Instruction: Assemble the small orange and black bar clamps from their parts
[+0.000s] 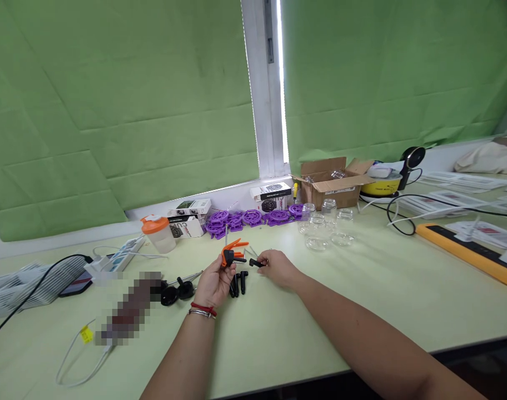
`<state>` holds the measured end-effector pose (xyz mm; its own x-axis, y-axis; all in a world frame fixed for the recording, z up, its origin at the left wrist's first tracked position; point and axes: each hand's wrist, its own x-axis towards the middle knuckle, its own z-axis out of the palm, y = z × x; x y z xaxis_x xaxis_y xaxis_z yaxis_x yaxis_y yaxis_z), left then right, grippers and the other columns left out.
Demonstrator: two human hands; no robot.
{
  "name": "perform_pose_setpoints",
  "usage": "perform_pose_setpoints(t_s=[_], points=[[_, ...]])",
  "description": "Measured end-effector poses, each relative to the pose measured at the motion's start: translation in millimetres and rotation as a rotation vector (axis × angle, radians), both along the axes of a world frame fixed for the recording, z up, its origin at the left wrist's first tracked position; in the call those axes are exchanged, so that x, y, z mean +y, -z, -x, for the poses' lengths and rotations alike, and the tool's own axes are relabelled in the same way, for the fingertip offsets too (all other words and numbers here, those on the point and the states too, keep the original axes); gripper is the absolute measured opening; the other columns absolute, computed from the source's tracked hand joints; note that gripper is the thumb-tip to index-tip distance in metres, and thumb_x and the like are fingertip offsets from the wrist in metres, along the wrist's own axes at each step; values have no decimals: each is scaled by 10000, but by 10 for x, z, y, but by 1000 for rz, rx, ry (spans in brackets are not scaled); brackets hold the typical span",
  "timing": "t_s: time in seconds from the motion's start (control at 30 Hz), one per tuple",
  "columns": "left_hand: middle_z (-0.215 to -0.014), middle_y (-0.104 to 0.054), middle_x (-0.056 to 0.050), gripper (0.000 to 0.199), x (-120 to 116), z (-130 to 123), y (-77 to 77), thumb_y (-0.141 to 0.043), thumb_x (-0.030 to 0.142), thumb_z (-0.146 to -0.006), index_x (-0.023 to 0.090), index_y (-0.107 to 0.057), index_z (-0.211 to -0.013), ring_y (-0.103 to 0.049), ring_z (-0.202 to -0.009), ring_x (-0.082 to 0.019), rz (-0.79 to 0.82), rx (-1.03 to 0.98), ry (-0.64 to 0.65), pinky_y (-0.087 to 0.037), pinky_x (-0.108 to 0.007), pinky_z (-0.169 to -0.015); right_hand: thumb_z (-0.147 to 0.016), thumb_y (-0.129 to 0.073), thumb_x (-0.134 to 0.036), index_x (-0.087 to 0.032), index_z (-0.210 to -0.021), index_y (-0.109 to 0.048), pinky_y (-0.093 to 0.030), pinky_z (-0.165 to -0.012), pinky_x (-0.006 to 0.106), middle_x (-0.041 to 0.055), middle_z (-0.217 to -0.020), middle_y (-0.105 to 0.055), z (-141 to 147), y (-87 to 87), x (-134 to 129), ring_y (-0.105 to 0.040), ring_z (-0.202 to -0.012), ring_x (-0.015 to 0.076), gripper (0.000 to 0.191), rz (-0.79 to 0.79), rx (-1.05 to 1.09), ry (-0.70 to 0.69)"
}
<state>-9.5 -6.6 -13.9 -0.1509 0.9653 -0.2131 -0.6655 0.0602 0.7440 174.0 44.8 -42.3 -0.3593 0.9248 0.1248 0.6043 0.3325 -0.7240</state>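
Observation:
My left hand (212,280) is closed around a small black part (229,257) with a metal rod pointing up. Orange pronged pieces (237,244) show right at that part; whether they are in the same grip I cannot tell. My right hand (276,268) pinches a short black handle-like piece (256,263), a little to the right of the left hand. Several similar black handle pieces (243,283) lie on the table just below, between the hands. Round black parts with metal rods (185,289) lie left of my left wrist.
Purple spoked wheels (252,217) and printed boxes (271,191) line the wall. Glass jars (317,228) stand at right before an open cardboard box (331,189). An orange-lidded shaker (158,232), a power strip (126,254) and a blurred-out object are at left.

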Motion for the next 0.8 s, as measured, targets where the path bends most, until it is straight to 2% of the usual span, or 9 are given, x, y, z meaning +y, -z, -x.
perform_pose_setpoints(t_s=[0.3,0.5,0.8], points=[[-667,-632,-56,108,-16,-16,2,-465,175,-863,107,-537,-907,-624,-528,-110,-2,10,16,-525,-168,-460,-675,-645,-209,-191,-827,-674,-361,-625,223,16,-850,-646,6,-58,-35,-540,-731,134,156,-90,-35,-14],[-646,-619,-50,120,-31,-40,0,-448,172,-871,93,-536,-895,-612,-518,-104,-13,27,32,-521,-169,-454,-678,-652,-207,-193,-850,-672,-370,-667,227,24,-874,-645,6,-54,-45,-553,-773,143,174,-87,-44,-9],[-651,-618,-47,166,-9,-20,38,-473,177,-858,90,-547,-979,-610,-516,-111,-31,-1,49,-524,-179,-446,-680,-650,-206,-193,-847,-667,-365,-660,224,26,-886,-642,-1,-94,-73,-555,-792,150,168,-90,-71,-1]])
